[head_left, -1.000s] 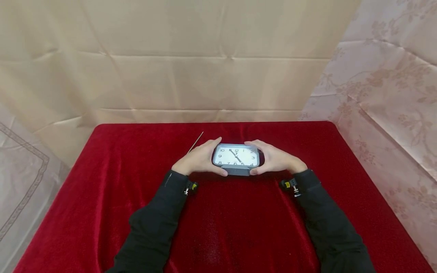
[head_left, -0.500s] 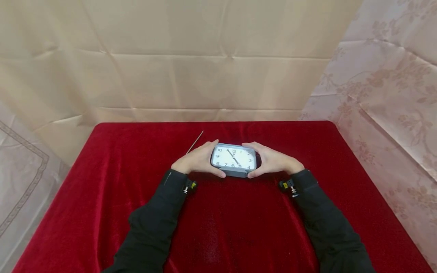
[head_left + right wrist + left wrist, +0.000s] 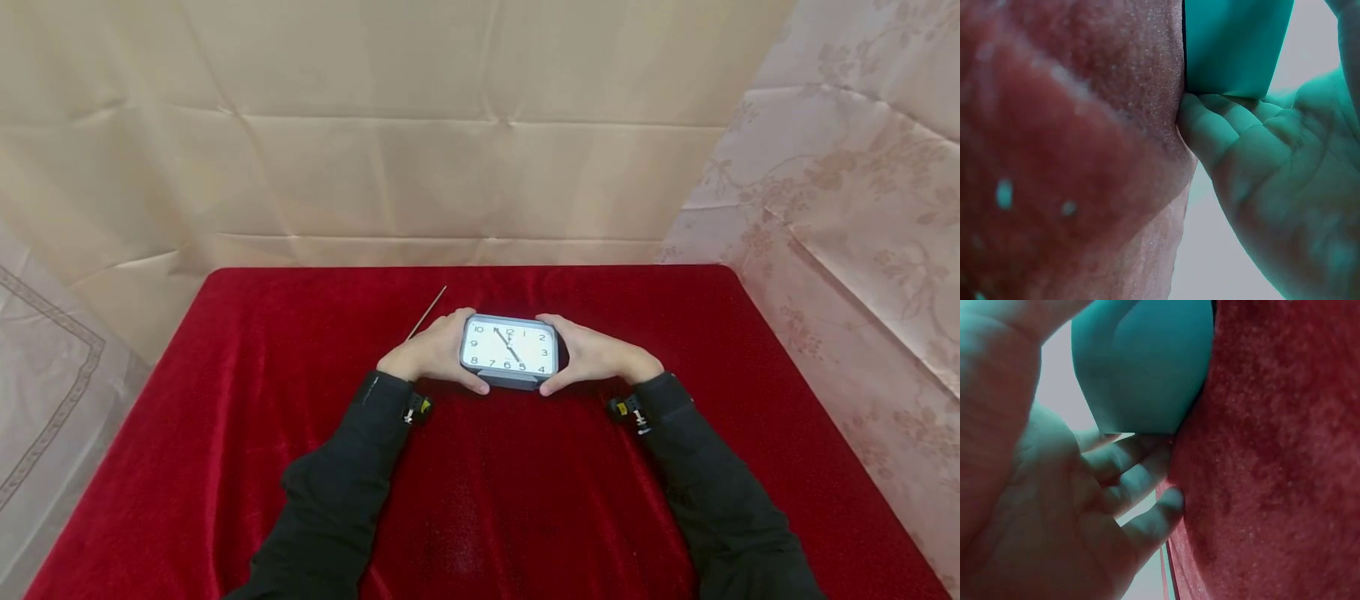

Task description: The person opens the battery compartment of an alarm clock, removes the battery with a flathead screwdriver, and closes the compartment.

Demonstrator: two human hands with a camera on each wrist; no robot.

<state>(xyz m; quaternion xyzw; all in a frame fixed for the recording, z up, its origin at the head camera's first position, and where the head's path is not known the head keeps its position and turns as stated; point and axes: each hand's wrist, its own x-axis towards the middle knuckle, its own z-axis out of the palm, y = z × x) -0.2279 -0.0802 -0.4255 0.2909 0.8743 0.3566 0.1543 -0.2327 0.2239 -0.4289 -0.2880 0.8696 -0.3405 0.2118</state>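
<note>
where both hands meet near the middle of the table: one grey rectangular plastic alarm clock with a white dial (image 3: 510,352), face up and tilted toward the person, its lower edge at the cloth. left hand (image 3: 431,354) grasps the clock's left end, thumb along the near edge; right hand (image 3: 596,358) grasps the right end likewise. fingers (image 3: 1147,469) of the left hand curl under the clock's casing against the cloth. one thin pale stick (image 3: 427,312), lying just behind the left hand. surface: red velvet tablecloth (image 3: 225,467), creased, with wide open cloth on every side of the clock, well short of all edges. surround: beige creased fabric backdrop (image 3: 450,125); floral-patterned pale drape (image 3: 847,208) at right.
</note>
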